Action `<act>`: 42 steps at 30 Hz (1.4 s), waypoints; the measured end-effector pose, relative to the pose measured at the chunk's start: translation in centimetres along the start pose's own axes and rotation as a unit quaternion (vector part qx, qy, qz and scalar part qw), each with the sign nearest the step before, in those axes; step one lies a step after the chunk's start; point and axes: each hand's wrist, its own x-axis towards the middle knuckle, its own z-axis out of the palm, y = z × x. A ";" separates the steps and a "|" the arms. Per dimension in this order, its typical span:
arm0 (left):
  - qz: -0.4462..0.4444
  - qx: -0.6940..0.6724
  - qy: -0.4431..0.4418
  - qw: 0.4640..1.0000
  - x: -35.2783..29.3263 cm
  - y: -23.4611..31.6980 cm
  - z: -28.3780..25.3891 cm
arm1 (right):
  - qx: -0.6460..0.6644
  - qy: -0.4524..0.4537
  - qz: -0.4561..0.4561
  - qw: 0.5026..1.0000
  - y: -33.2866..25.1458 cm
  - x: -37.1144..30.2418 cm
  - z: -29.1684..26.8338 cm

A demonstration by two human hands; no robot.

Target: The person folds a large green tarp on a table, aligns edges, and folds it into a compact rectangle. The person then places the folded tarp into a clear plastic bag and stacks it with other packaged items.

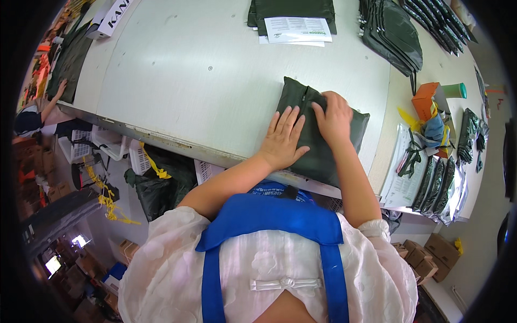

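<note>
A dark green, flat fabric pouch (321,157) lies at a slant on the white worktable, close to its near edge. A short zipper (305,97) shows near its upper left end. My left hand (281,142) rests flat on the pouch's left side, fingers stretched out and thumb apart. On the upper right part, my right hand (335,119) has its fingers bent and its thumb pointing toward the zipper, gripping the dark fabric. Its fingertips are partly hidden, and the hand is slightly blurred.
Stacked dark pouches (390,37) lie at the far right, with more beneath printed white sheets (298,30) at the far middle. An orange box (426,100) and wrapped dark packages (435,183) sit on the right. At far left, another person's hand (62,89) touches dark fabric.
</note>
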 end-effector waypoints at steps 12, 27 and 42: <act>-0.010 0.008 -0.160 0.987 0.7 -0.3 1.8 | -0.217 -0.078 0.121 0.965 3.9 -6.0 0.1; -0.354 -0.610 -0.268 0.656 4.3 -0.5 -5.3 | 0.191 -0.062 0.280 0.939 -8.4 -9.1 -5.2; 0.026 -0.557 -0.514 0.652 8.2 17.5 1.1 | 0.416 0.432 0.373 0.708 16.3 -30.7 -34.0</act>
